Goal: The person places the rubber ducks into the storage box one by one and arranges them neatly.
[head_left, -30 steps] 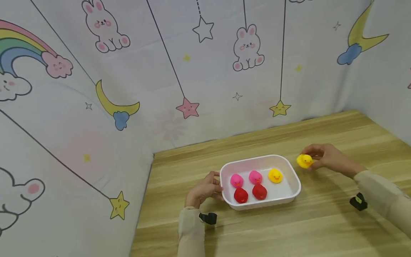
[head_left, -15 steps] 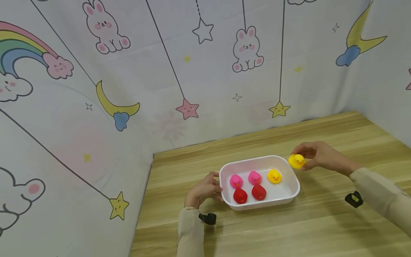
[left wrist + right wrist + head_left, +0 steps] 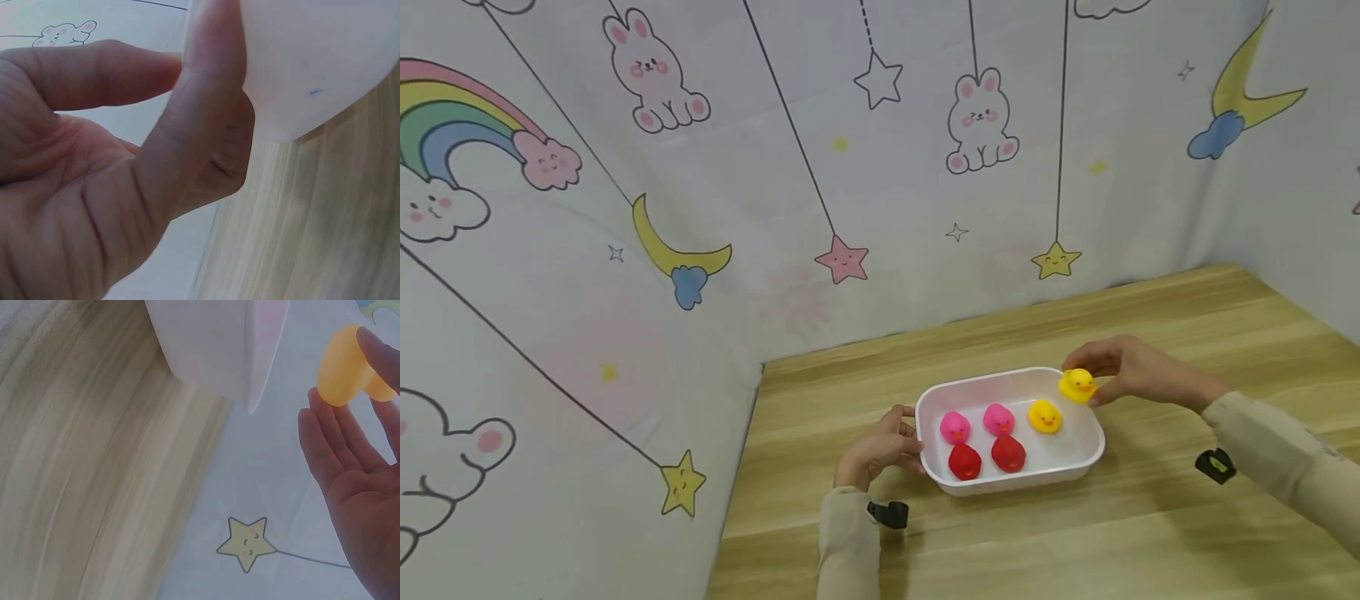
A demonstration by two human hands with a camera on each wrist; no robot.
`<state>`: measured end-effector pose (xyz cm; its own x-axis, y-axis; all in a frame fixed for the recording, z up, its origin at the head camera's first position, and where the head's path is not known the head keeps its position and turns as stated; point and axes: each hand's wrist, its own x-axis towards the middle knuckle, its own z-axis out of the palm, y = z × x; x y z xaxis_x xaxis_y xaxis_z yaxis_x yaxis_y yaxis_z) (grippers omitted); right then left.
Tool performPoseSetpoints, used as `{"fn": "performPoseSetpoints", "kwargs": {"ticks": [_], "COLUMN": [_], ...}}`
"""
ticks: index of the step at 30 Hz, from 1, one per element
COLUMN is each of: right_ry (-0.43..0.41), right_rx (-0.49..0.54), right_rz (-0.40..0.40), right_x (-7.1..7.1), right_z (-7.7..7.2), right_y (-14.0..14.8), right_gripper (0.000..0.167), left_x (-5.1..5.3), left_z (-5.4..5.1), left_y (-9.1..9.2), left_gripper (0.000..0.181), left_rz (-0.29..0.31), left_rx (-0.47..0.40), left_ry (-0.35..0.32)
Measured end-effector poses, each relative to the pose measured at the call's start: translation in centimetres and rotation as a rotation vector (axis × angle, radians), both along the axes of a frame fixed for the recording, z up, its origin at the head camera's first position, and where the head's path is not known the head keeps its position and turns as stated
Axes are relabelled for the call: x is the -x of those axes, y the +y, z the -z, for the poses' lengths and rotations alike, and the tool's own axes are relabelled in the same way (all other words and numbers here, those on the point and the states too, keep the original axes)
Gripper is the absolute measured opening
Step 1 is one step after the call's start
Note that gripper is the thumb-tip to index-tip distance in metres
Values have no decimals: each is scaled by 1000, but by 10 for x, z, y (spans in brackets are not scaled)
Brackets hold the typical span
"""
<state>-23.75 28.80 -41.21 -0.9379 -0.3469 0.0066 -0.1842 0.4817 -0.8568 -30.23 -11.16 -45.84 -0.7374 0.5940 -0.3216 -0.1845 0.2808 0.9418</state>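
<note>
A white plastic tray (image 3: 1022, 482) stands on the table. Inside it are two pink rubber ducks (image 3: 955, 427), two red ones (image 3: 965, 462) and a yellow rubber duck (image 3: 1045, 417). At the tray's left end, my left hand (image 3: 880, 450) grips the edge between thumb and fingers; the left wrist view shows the fingers (image 3: 200, 94) against the tray wall (image 3: 312, 62). My right hand (image 3: 1123, 371) pinches a second yellow duck (image 3: 1078, 386) over the tray's far right corner. In the right wrist view that held duck (image 3: 342, 365) is between thumb and fingertips, above the rim.
The wood-grain table (image 3: 1037, 550) extends around the tray. Behind and at the left hangs a white cloth (image 3: 910, 208) printed with rabbits, stars and moons. A black wrist-camera mount (image 3: 889, 514) sits by the left wrist, another mount (image 3: 1215, 466) by the right.
My right hand has moved left with the yellow duck, from beside the tray to over its right end. The left hand keeps its place on the tray; the head view has shifted slightly.
</note>
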Motion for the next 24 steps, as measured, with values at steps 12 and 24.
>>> {"fn": "performPoseSetpoints", "kwargs": {"ticks": [12, 24], "right_ry": [5, 78], "right_rx": [-125, -281], "right_rz": [-114, -199], "right_x": [10, 16], "right_z": [8, 24], "right_y": [-26, -50], "right_gripper": [34, 31], "left_x": [2, 1], "left_z": [-1, -2], "left_y": [0, -1], "left_gripper": [56, 56], "left_rz": [2, 24], "left_rx": [6, 6], "left_ry": [-18, -13]}}
